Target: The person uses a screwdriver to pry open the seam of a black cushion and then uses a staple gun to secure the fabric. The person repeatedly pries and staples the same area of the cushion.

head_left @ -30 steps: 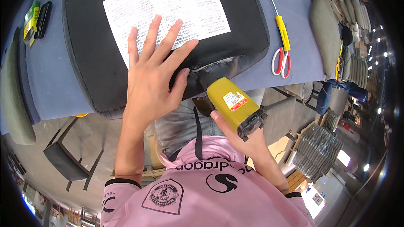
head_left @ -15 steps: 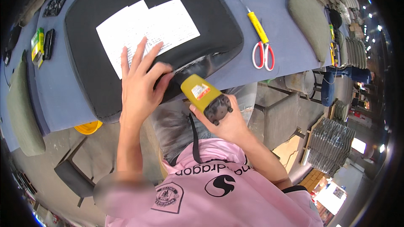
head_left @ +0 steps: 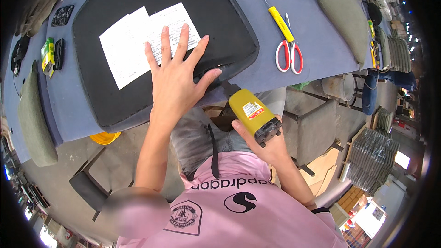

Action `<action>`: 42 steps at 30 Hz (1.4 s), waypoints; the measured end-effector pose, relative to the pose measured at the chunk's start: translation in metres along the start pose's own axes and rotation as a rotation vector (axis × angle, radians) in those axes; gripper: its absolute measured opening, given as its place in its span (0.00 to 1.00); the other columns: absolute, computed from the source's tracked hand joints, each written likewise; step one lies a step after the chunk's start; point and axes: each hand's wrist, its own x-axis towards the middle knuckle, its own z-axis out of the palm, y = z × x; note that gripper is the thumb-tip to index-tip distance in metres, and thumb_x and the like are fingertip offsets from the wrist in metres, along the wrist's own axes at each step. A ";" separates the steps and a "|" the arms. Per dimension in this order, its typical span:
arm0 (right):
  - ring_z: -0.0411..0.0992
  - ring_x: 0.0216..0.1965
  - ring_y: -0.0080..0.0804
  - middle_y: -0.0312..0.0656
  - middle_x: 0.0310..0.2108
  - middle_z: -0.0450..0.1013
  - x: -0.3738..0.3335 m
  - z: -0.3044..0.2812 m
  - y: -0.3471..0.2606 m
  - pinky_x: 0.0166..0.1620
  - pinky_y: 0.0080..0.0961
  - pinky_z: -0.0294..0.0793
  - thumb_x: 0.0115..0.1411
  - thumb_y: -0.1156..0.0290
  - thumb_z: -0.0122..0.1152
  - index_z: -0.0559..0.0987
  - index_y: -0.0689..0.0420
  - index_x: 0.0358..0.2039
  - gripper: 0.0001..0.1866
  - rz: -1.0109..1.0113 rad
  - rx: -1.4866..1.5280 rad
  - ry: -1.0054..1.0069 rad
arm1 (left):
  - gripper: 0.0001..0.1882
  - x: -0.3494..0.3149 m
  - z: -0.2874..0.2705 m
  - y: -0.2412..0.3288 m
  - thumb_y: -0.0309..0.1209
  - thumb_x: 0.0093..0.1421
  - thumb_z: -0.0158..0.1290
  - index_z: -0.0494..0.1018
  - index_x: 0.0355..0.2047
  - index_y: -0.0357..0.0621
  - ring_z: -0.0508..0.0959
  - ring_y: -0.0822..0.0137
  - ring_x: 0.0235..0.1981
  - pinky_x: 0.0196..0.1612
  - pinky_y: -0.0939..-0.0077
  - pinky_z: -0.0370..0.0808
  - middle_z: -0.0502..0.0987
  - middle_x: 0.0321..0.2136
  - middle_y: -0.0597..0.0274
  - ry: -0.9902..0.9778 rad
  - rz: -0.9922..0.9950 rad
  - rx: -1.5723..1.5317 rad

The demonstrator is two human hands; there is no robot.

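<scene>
A black seat cushion lies on the blue-covered table, with white printed paper sheets on top. My left hand is spread flat over the cushion's near part, its fingers reaching onto the sheets and its thumb by the front edge. In my right hand is a yellow staple gun with a black end cap. Its dark nose meets the cushion's near right edge close to my left thumb; whether it touches cannot be made out. My right fingers are mostly hidden under the tool.
Right of the cushion lie red-and-white scissors and a yellow-handled screwdriver. Grey-green pads rest at both table ends. A green-yellow box sits at left. Below are a yellow bucket and a dark chair.
My left hand has slid right along the cushion and its fingers have spread wider. The staple gun, in my right hand, has moved right along the front edge. The sheets appear slightly shifted.
</scene>
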 end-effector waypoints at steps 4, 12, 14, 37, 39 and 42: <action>0.88 0.39 0.59 0.52 0.40 0.88 0.013 0.002 -0.005 0.46 0.41 0.81 0.65 0.69 0.85 0.86 0.59 0.53 0.20 -0.141 0.063 -0.022 | 0.33 0.001 0.005 0.000 0.51 0.75 0.67 0.78 0.79 0.75 0.55 0.40 0.89 0.87 0.25 0.41 0.66 0.86 0.58 -0.024 -0.010 0.030; 0.81 0.53 0.60 0.54 0.54 0.87 0.034 0.013 0.012 0.63 0.47 0.77 0.53 0.75 0.87 0.81 0.62 0.69 0.42 -0.154 -0.010 -0.042 | 0.20 0.003 0.007 -0.006 0.36 0.73 0.69 0.89 0.63 0.64 0.59 0.41 0.88 0.88 0.29 0.39 0.72 0.83 0.60 0.038 -0.035 -0.162; 0.79 0.57 0.59 0.53 0.58 0.86 0.039 0.015 0.011 0.66 0.48 0.76 0.52 0.74 0.87 0.80 0.62 0.73 0.46 -0.139 -0.009 -0.040 | 0.11 0.003 0.006 -0.009 0.32 0.72 0.69 0.89 0.53 0.57 0.59 0.40 0.88 0.88 0.29 0.38 0.74 0.82 0.60 0.050 -0.032 -0.225; 0.87 0.37 0.39 0.44 0.40 0.90 0.012 0.008 -0.011 0.52 0.37 0.80 0.73 0.62 0.81 0.91 0.62 0.48 0.15 0.028 0.116 0.047 | 0.05 0.002 0.003 -0.007 0.33 0.73 0.68 0.83 0.42 0.49 0.63 0.41 0.86 0.88 0.29 0.41 0.78 0.78 0.57 0.098 -0.085 -0.298; 0.87 0.38 0.37 0.44 0.40 0.90 0.012 0.008 -0.008 0.52 0.37 0.80 0.74 0.61 0.79 0.91 0.61 0.48 0.15 0.086 0.086 0.028 | 0.06 0.004 0.007 -0.002 0.34 0.73 0.69 0.83 0.41 0.49 0.65 0.41 0.86 0.88 0.30 0.42 0.79 0.77 0.58 0.142 -0.114 -0.287; 0.81 0.34 0.28 0.38 0.37 0.86 0.024 0.011 -0.011 0.43 0.31 0.74 0.76 0.62 0.78 0.90 0.60 0.53 0.15 0.078 0.054 0.028 | 0.06 0.004 0.010 0.000 0.34 0.72 0.69 0.83 0.40 0.49 0.65 0.42 0.86 0.88 0.30 0.43 0.80 0.76 0.60 0.150 -0.152 -0.298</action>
